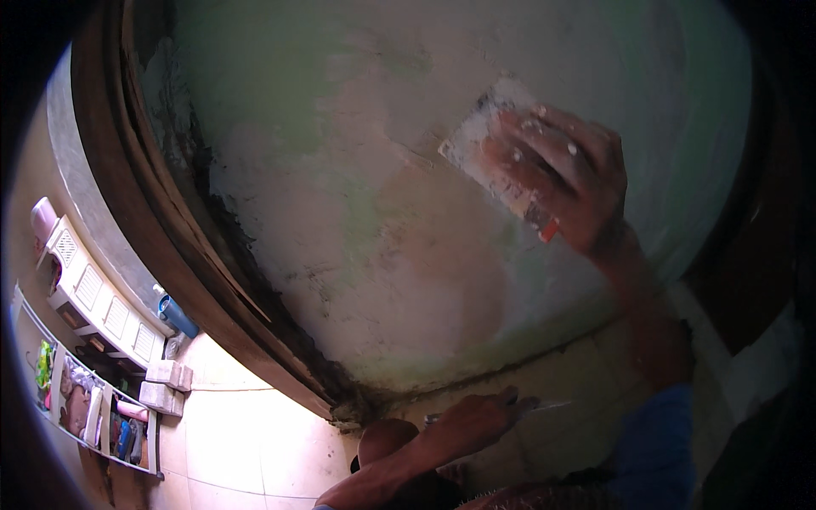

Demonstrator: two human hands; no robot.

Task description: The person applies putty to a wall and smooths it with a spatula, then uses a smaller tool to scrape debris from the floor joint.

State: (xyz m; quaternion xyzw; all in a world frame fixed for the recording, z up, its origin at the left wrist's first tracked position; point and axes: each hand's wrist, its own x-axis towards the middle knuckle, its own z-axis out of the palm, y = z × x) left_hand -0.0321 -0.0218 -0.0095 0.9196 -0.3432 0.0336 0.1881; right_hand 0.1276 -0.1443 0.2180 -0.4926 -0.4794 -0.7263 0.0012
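Note:
My right hand [569,174] presses a flat putty scraper [467,144] against the wall, its fingers spread over the back. White paste coats the scraper and my fingers, and an orange-red bit shows at its lower corner. Around it the wall [408,212] is patchy, with pale filler over green paint and brownish areas. Low down, near the foot of the wall, my left hand [476,422] is closed round the handle of what looks like a putty knife [544,404]. Its thin pale blade points right, apart from the wall's patched face.
A brown wooden door frame [170,229] borders the wall's left side, its inner edge rough and broken. Beyond it are a bright tiled floor [229,442], a blue container [177,314], a white slatted cabinet [102,297], stacked blocks [166,387] and a loaded rack [93,416].

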